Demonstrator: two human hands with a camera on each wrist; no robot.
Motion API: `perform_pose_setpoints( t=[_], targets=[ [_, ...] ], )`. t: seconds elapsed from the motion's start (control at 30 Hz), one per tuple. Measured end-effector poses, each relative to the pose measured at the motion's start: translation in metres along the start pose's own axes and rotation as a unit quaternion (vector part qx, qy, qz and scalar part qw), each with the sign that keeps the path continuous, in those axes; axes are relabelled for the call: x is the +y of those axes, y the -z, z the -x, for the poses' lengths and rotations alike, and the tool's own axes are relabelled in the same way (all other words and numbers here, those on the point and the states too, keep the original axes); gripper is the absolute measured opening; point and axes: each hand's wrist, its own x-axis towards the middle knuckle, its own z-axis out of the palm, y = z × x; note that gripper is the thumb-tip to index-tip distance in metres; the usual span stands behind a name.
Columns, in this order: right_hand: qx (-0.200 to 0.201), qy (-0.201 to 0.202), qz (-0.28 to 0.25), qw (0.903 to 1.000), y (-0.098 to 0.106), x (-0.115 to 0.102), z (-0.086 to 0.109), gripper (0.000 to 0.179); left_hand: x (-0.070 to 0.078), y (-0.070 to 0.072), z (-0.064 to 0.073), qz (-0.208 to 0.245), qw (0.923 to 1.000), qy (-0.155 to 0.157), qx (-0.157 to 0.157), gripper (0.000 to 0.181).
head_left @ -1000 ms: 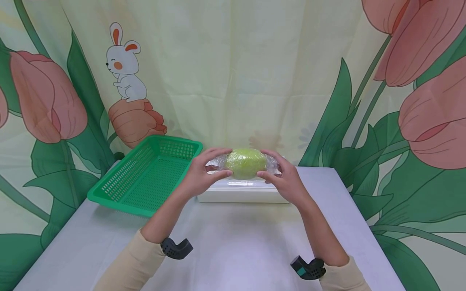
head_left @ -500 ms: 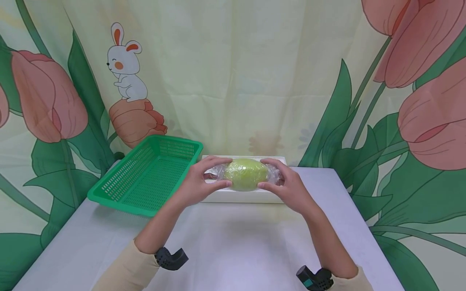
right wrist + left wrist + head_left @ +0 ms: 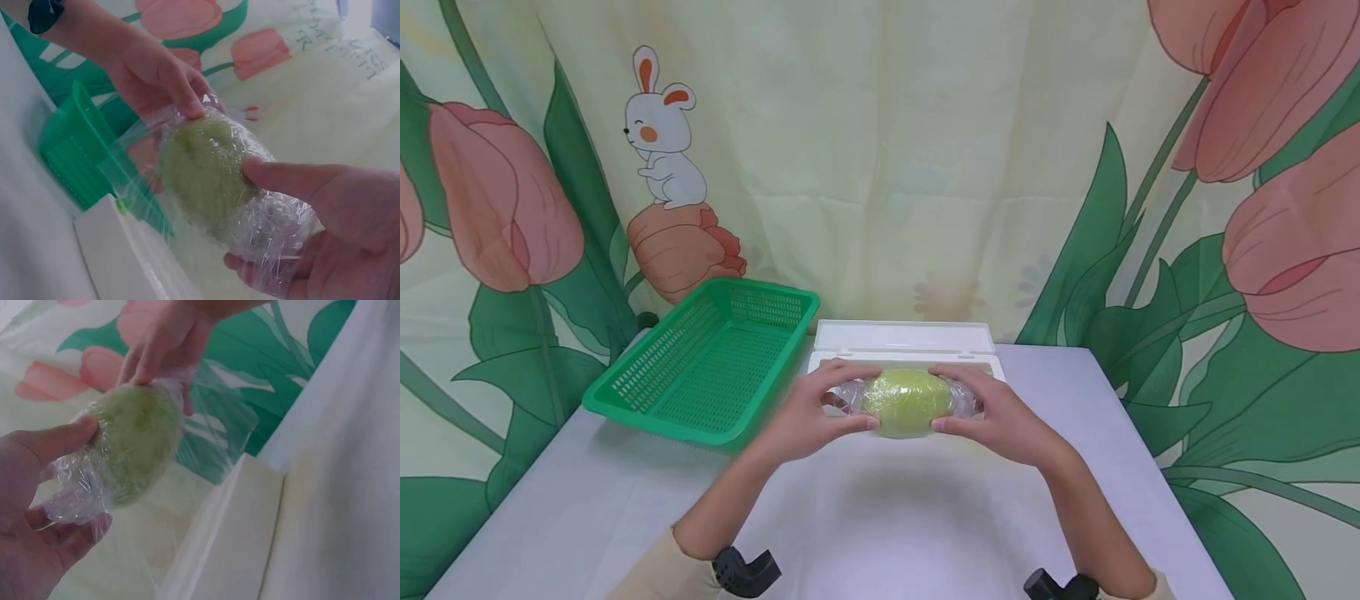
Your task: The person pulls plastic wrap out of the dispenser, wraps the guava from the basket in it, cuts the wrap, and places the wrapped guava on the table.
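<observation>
A rounded green fruit (image 3: pixel 907 403) wrapped in clear cling film is held up between both hands, over the front of a white box. My left hand (image 3: pixel 815 410) grips its left end, thumb in front and fingers behind, on the bunched film. At the other end my right hand (image 3: pixel 1002 412) grips it the same way. Loose cling film (image 3: pixel 219 419) spreads from the fruit toward the white box (image 3: pixel 234 531) in the wrist views; whether it joins the box I cannot tell. The box's raised lid (image 3: pixel 904 335) shows behind the fruit, whose underside is hidden in the head view.
A green perforated plastic basket (image 3: pixel 700 433) stands at the left, close to my left forearm. White cloth covers the table (image 3: pixel 925 533), and a curtain (image 3: pixel 865 167) printed with tulips and a rabbit hangs behind it.
Both hands have brought the wrapped fruit down and toward the person, from above the white box to its front. More of the box and its raised lid now shows behind. The basket has stayed put.
</observation>
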Motion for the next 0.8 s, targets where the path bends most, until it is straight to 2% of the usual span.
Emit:
perform_pose_setpoints(
  t=[0.13, 0.27, 0.5, 0.8],
  targets=[
    [-0.025, -0.002, 0.009, 0.9996, -0.006, 0.005, 0.002, 0.069, -0.012, -0.007, 0.008, 0.012, 0.9998, 0.011, -0.012, 0.059],
    [-0.042, -0.003, 0.023, 0.9989, -0.013, 0.013, 0.003, 0.061, -0.023, -0.013, 0.015, 0.022, 0.9992, 0.017, -0.029, 0.058],
    [-0.036, -0.001, 0.056, 0.9978, -0.030, 0.032, 0.003, 0.052, -0.041, -0.024, 0.024, 0.014, 0.9967, 0.065, -0.047, 0.057],
    [-0.036, -0.025, 0.051, 0.9977, -0.052, 0.059, 0.000, 0.051, -0.069, -0.040, 0.027, 0.005, 0.9957, 0.073, -0.057, 0.054]
  ],
)
